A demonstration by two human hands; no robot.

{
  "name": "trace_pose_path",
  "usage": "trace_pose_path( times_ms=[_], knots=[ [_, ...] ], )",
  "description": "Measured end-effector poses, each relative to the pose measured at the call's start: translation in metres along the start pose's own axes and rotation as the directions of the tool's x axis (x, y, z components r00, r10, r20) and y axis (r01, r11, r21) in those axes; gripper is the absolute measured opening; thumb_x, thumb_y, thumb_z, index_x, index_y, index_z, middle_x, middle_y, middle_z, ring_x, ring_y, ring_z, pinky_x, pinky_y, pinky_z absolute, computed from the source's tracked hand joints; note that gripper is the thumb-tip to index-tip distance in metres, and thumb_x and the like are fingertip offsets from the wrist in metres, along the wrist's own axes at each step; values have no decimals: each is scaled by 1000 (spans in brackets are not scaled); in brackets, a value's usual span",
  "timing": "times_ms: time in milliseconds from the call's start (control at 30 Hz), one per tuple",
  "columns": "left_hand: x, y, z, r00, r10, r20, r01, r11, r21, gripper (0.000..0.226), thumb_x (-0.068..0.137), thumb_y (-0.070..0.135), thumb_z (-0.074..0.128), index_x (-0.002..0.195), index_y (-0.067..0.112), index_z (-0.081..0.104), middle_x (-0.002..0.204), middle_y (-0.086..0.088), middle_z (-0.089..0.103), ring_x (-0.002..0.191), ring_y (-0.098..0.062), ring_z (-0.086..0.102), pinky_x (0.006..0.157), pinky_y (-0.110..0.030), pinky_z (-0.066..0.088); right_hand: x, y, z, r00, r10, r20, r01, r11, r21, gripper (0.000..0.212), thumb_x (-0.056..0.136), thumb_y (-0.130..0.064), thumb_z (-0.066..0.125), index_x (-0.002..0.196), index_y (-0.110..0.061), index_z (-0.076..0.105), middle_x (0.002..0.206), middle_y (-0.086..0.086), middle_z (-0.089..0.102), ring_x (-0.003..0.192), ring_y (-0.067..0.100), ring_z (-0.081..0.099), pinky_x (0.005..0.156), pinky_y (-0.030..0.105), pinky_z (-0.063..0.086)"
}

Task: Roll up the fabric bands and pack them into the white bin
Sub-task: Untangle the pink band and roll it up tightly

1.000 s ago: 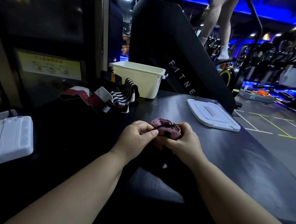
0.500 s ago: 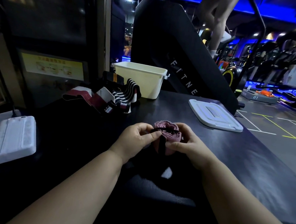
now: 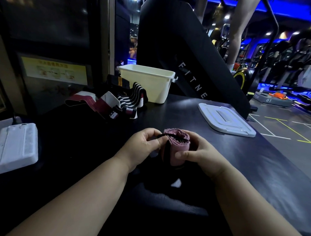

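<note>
A pink fabric band (image 3: 178,150) is rolled into an upright cylinder just above the dark table, near its middle. My right hand (image 3: 199,153) grips the roll from the right, fingers curled round it. My left hand (image 3: 143,145) pinches a thin black strap that runs across the top of the roll. The white bin (image 3: 149,84) stands open at the back of the table. A heap of unrolled bands (image 3: 114,100), maroon, white and black-striped, lies to the left of the bin.
The bin's white lid (image 3: 225,120) lies flat on the table at the right. A white box (image 3: 14,146) sits at the left edge. A black stair machine (image 3: 188,57) rises behind the bin, with a person's legs on it. The gym floor drops off to the right.
The roll has been turned from lying sideways to standing on end. My left hand has drawn the black strap across its top. Both hands stay at the same spot.
</note>
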State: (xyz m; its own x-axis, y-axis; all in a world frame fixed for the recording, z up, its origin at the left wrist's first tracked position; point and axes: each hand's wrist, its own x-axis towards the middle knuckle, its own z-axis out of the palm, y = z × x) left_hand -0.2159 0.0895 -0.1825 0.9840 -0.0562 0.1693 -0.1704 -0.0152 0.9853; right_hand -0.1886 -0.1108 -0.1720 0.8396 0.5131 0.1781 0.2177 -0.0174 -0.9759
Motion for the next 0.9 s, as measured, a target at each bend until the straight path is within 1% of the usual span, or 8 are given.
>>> trace_pose_path(
  times_ms=[167,333,433,533,600,667,767,900],
  knots=[
    [-1,0,-1,1000,2,13,-2,1000,-6,32,78,37,70,94,10,68,86,-8,65,77,-23,58,74,-38,49,1,0,3,999,-10,-45,5,993,-117,76,50,-28,86,122,-25,61,119,3,69,112,21,64,95,36,51],
    [0,0,4,1000,16,15,-14,994,-105,6,91,16,64,90,10,63,81,-14,54,71,-26,47,63,-31,39,0,1,12,987,-71,-143,55,992,-115,61,52,-26,84,109,-23,64,102,-3,74,95,10,68,79,22,52],
    [1,1,5,999,24,22,-21,991,-129,12,92,13,62,82,18,59,76,-12,48,61,-20,42,55,-27,33,0,3,16,975,-77,-211,54,992,-112,50,57,-26,82,104,-24,66,96,-2,75,90,10,68,78,25,53],
    [2,1,5,996,81,-24,-82,996,-28,21,94,12,61,76,22,60,88,-2,50,70,-12,49,66,-26,40,2,4,20,961,-89,-261,57,990,-129,55,53,-37,81,103,-22,68,97,1,75,89,11,68,81,29,54],
    [2,-1,6,992,108,-60,-105,994,41,24,94,15,61,73,26,63,95,0,52,78,-12,50,77,-31,41,3,4,22,955,-96,-281,60,989,-134,48,56,-30,82,101,-20,68,93,0,75,85,9,67,78,27,54],
    [2,-2,6,991,119,-67,-114,991,71,22,95,18,61,75,26,66,95,-2,55,79,-13,52,77,-31,42,4,4,23,949,-104,-296,66,989,-135,39,59,-25,78,97,-20,68,89,-1,74,81,7,66,76,25,53],
    [-4,0,4,999,53,5,-53,996,-70,8,94,21,62,93,15,67,97,-7,58,77,-16,55,68,-29,45,5,5,22,937,-101,-333,61,990,-130,35,60,-25,76,94,-22,68,88,-1,74,81,8,66,74,24,53],
    [-6,0,4,998,66,-8,-66,996,-52,10,90,12,66,98,6,66,93,-9,60,81,-24,54,75,-35,43,4,4,20,939,-118,-323,75,987,-144,34,61,-24,76,94,-22,69,88,-1,74,81,8,66,75,25,54]
  ],
)
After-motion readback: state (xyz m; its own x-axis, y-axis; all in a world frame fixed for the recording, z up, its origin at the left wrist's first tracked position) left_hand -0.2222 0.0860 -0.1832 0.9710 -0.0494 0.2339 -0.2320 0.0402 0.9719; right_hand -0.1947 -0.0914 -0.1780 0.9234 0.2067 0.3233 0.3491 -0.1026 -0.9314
